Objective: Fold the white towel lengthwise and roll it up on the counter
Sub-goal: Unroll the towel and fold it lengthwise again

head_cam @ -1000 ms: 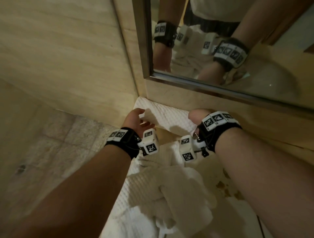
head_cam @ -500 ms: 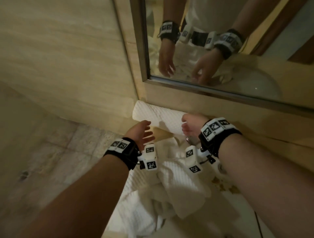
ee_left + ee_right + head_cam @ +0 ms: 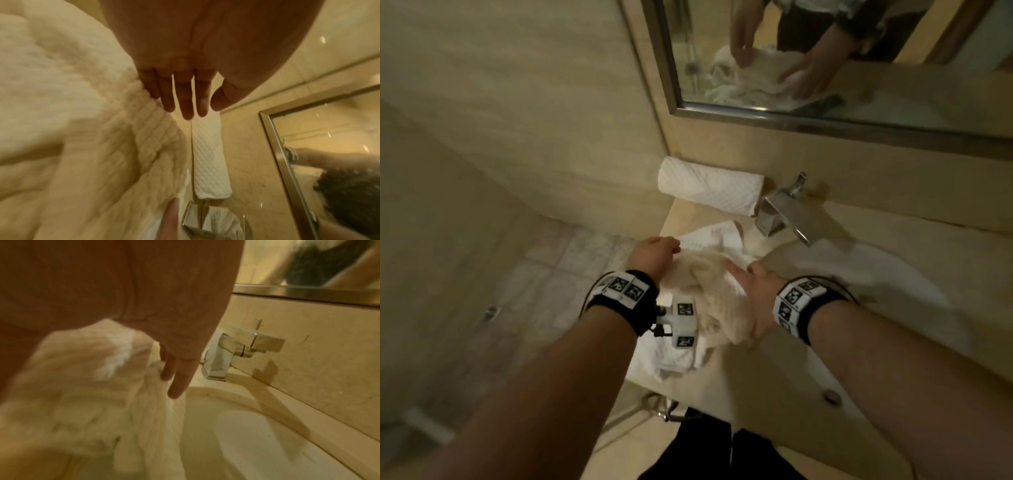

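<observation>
A crumpled white towel (image 3: 705,301) lies in a heap on the counter (image 3: 767,387), left of the sink. My left hand (image 3: 654,255) is at the heap's far left side; in the left wrist view its fingers (image 3: 185,100) are straight and brush the towel (image 3: 82,129) along the little-finger side. My right hand (image 3: 751,291) lies palm down on the heap's right side, index finger stretched toward the left. In the right wrist view its fingers (image 3: 177,382) press into the towel (image 3: 92,394). Neither hand grips cloth that I can see.
A rolled white towel (image 3: 709,186) lies against the back wall under the mirror (image 3: 825,68). A square chrome faucet (image 3: 784,209) stands right of it, over the oval sink basin (image 3: 887,294). The counter's left edge drops to a tiled floor (image 3: 534,291).
Both hands have drawn back from the rolled towel at the wall to the crumpled towel nearer me. The right hand now lies flat on the heap. The head view has pulled back.
</observation>
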{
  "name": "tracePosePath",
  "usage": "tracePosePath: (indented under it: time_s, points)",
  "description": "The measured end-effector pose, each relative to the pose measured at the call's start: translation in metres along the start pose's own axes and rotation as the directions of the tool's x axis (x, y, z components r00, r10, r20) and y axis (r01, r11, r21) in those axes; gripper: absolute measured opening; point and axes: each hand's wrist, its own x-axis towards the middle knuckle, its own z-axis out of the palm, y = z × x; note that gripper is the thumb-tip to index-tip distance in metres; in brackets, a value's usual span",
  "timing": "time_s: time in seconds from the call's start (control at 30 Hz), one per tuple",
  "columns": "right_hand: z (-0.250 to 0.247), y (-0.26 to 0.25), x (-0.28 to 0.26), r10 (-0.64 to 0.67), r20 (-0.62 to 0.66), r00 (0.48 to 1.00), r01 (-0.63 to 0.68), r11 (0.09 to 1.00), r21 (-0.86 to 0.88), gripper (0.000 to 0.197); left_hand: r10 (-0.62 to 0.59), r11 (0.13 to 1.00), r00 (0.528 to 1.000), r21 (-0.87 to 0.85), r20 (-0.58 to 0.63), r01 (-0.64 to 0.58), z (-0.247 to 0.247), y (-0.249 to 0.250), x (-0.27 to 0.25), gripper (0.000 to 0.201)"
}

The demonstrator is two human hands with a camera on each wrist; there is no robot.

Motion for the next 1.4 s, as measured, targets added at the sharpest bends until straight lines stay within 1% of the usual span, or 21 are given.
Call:
tracePosePath:
  time_s: [0.03, 0.13, 0.23, 0.33, 0.4, 0.47, 0.53, 0.6, 0.67, 0.73, 0.77, 0.83, 0.9, 0.93, 1.0, 1.07, 1.17, 1.23, 1.27, 1.33, 1.4]
  points:
    - [0.011, 0.001, -0.002, -0.013, -0.029, 0.999, 0.012, 0.999, -0.033, 0.148, 0.001, 1.0, 0.999, -0.026, -0.048, -0.003, -0.003, -0.006, -0.007, 0.02]
    - [0.034, 0.01, -0.006, -0.01, -0.109, 0.994, 0.002, 0.998, -0.067, 0.115, -0.006, 0.994, 0.992, -0.113, -0.126, -0.009, -0.008, -0.029, -0.028, 0.02]
    - [0.036, 0.02, -0.007, -0.038, -0.121, 0.992, 0.048, 0.995, 0.082, 0.093, 0.01, 0.994, 0.994, -0.109, -0.11, -0.022, -0.012, -0.044, -0.049, 0.016]
    - [0.03, 0.019, -0.017, -0.071, -0.164, 0.984, 0.095, 0.984, 0.148, 0.076, 0.033, 0.998, 0.999, -0.046, -0.017, -0.034, -0.015, -0.05, -0.07, 0.015]
    - [0.019, 0.015, -0.03, -0.061, -0.218, 0.974, 0.099, 0.981, 0.167, 0.063, 0.054, 0.997, 0.994, 0.054, 0.094, -0.059, -0.014, -0.051, -0.084, 0.014]
    - [0.002, 0.004, -0.05, -0.034, -0.235, 0.971, 0.064, 0.991, 0.118, 0.053, 0.081, 0.974, 0.97, 0.19, 0.229, -0.126, -0.01, -0.052, -0.098, 0.019]
    - [-0.015, -0.012, -0.071, -0.021, -0.199, 0.98, 0.031, 0.998, 0.047, 0.05, 0.106, 0.919, 0.941, 0.331, 0.321, -0.216, -0.004, -0.054, -0.112, 0.024]
    - [-0.026, -0.031, -0.095, -0.024, -0.159, 0.987, 0.031, 0.999, 0.04, 0.044, 0.133, 0.875, 0.915, 0.388, 0.381, -0.288, -0.002, -0.055, -0.13, 0.042]
    - [-0.034, -0.046, -0.115, -0.024, -0.128, 0.991, 0.03, 0.998, 0.052, 0.026, 0.148, 0.846, 0.893, 0.413, 0.426, -0.338, 0.0, -0.055, -0.15, 0.067]
    - [-0.041, -0.058, -0.128, 0.004, -0.1, 0.995, -0.004, 1.0, -0.002, 0.028, 0.197, 0.786, 0.883, 0.47, 0.426, -0.402, 0.003, -0.054, -0.165, 0.085]
    - [-0.045, -0.065, -0.136, 0.017, -0.093, 0.995, -0.02, 0.999, -0.034, 0.028, 0.244, 0.749, 0.881, 0.499, 0.404, -0.437, 0.004, -0.053, -0.172, 0.087]
    - [-0.052, -0.073, -0.146, 0.022, -0.074, 0.997, -0.03, 0.994, -0.105, 0.014, 0.327, 0.709, 0.872, 0.515, 0.365, -0.482, 0.008, -0.052, -0.18, 0.077]
    - [-0.053, -0.075, -0.157, 0.031, -0.035, 0.999, -0.037, 0.983, -0.182, 0.026, 0.369, 0.68, 0.834, 0.493, 0.411, -0.543, 0.006, -0.049, -0.187, 0.054]
    - [-0.052, -0.073, -0.164, 0.042, -0.03, 0.999, -0.047, 0.981, -0.19, 0.032, 0.387, 0.648, 0.8, 0.482, 0.458, -0.59, 0.004, -0.046, -0.191, 0.039]
    - [-0.05, -0.066, -0.178, 0.045, -0.042, 0.998, -0.049, 0.993, -0.107, 0.036, 0.439, 0.546, 0.724, 0.482, 0.532, -0.685, -0.002, -0.038, -0.195, 0.012]
    - [-0.047, -0.059, -0.195, 0.07, -0.103, 0.992, -0.072, 0.997, -0.014, 0.039, 0.492, 0.468, 0.683, 0.497, 0.54, -0.73, -0.009, -0.024, -0.199, 0.016]
    - [-0.046, -0.048, -0.216, 0.15, -0.272, 0.95, -0.145, 0.989, 0.038, 0.032, 0.556, 0.422, 0.698, 0.57, 0.452, -0.705, -0.017, 0.001, -0.2, 0.014]
    - [-0.049, -0.039, -0.231, 0.214, -0.405, 0.889, -0.199, 0.977, 0.078, 0.016, 0.568, 0.374, 0.699, 0.62, 0.435, -0.69, -0.021, 0.014, -0.199, 0.018]
    - [-0.053, -0.033, -0.238, 0.248, -0.448, 0.859, -0.229, 0.969, 0.097, 0.018, 0.564, 0.35, 0.695, 0.632, 0.447, -0.691, -0.023, 0.02, -0.197, 0.022]
    - [-0.066, -0.02, -0.259, 0.316, -0.507, 0.802, -0.296, 0.947, 0.122, 0.026, 0.585, 0.324, 0.664, 0.616, 0.466, -0.718, -0.024, 0.036, -0.201, 0.028]
    - [-0.079, -0.006, -0.283, 0.37, -0.583, 0.724, -0.312, 0.928, 0.203, 0.024, 0.658, 0.327, 0.597, 0.54, 0.459, -0.776, -0.021, 0.061, -0.213, 0.028]
